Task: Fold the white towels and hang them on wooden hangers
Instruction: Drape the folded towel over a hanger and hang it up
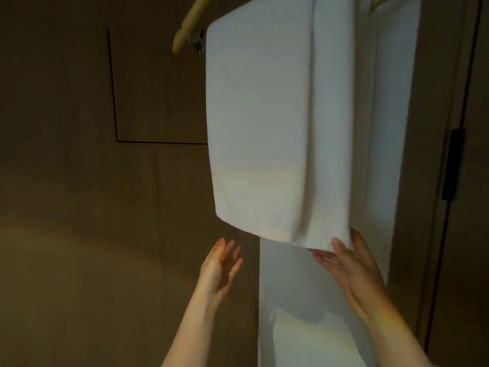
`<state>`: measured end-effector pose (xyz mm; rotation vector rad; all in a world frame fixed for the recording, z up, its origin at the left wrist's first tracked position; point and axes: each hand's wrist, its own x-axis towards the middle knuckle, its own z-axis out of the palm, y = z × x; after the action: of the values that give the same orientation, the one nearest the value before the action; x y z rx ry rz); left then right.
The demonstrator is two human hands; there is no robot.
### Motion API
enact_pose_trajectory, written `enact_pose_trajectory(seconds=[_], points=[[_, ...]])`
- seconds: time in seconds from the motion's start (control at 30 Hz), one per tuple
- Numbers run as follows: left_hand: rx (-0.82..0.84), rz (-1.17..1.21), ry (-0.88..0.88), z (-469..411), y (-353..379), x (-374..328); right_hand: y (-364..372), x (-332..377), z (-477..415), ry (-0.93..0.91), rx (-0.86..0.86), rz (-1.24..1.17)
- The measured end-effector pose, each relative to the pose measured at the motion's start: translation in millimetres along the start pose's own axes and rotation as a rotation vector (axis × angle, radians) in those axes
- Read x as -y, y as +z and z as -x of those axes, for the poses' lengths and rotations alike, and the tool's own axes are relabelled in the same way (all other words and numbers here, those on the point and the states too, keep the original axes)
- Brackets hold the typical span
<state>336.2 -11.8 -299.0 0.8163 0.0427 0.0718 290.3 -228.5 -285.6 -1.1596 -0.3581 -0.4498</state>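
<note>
**Folded white towel on its hanger, right hand at the lower corner**

The white towel (264,123) hangs from a wooden hanger (189,25) at the top of the view, and only the pale, rounded left end of the hanger shows beyond the cloth. The towel is folded lengthwise into a tall panel. A soft vertical fold runs down its right part, and a narrow stitched hem runs along the bottom edge. Its surface is plain and lies smooth, greyish in the dim light and warmer near the hem.

The right hand (352,268) has its grip on the towel's lower right corner. The thumb lies on the front of the hem and the fingers reach under and behind it. The left hand (219,268) is raised below the lower left corner with its grip open and fingers spread, touching nothing.

A small metal clip (198,42) hangs under the hanger's end, just beside the towel's left edge. Behind the towel and to its right hangs a second white cloth (304,300), which reaches lower. The tip of another hanger (378,1) shows above this cloth.

The backdrop is a brown wood-look panel (79,154) crossed by a thin dark seam (112,83) that turns a corner. A dark fitting (452,165) sits on the frame at the right edge.
</note>
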Motion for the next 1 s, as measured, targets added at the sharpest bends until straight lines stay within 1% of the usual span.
enact_pose_trajectory(seconds=[0.07, 0.1, 0.13, 0.23, 0.33, 0.4, 0.43, 0.57, 0.63, 0.73, 0.77, 0.8, 0.83, 0.87, 0.97, 1.0], points=[[0.027, -0.021, -0.002, -20, 1, -19, -2, -1, -7, -0.019, -0.032, -0.039], [0.067, -0.034, -0.012, -29, 1, -26, -4, -4, -11, -0.03, -0.056, -0.057], [0.122, -0.028, -0.025, -36, -1, -33, -4, -5, -14, -0.038, -0.085, -0.071], [0.31, 0.104, -0.064, -46, -11, -52, 3, -9, -18, -0.016, -0.169, -0.073], [0.449, 0.015, -0.052, -45, -19, -69, 15, -12, -15, 0.004, -0.234, -0.078], [0.481, -0.048, -0.005, -45, -24, -79, 24, -13, -16, 0.036, -0.238, -0.082], [0.48, -0.072, 0.035, -45, -26, -83, 29, -12, -15, 0.045, -0.238, -0.101], [0.385, -0.088, 0.239, -38, -37, -91, 36, -13, -6, 0.082, -0.261, -0.148], [0.35, -0.191, 0.427, -28, -40, -91, 38, -10, -3, 0.091, -0.278, -0.141], [0.357, -0.362, 0.749, -15, -43, -85, 38, -11, -4, 0.128, -0.337, -0.14], [0.375, -0.449, 0.826, -13, -42, -84, 37, -11, -4, 0.138, -0.346, -0.133], [0.406, -0.532, 0.853, -14, -40, -84, 39, -10, -3, 0.149, -0.348, -0.126], [0.436, -0.588, 0.824, -14, -37, -87, 38, -10, -3, 0.157, -0.352, -0.13], [0.462, -0.613, 0.756, -14, -33, -91, 39, -8, -3, 0.162, -0.345, -0.129], [0.515, -0.539, 0.499, -11, -22, -110, 37, -7, -6, 0.171, -0.35, -0.116], [0.544, -0.527, 0.445, -10, -20, -117, 39, -7, -7, 0.176, -0.345, -0.117]])
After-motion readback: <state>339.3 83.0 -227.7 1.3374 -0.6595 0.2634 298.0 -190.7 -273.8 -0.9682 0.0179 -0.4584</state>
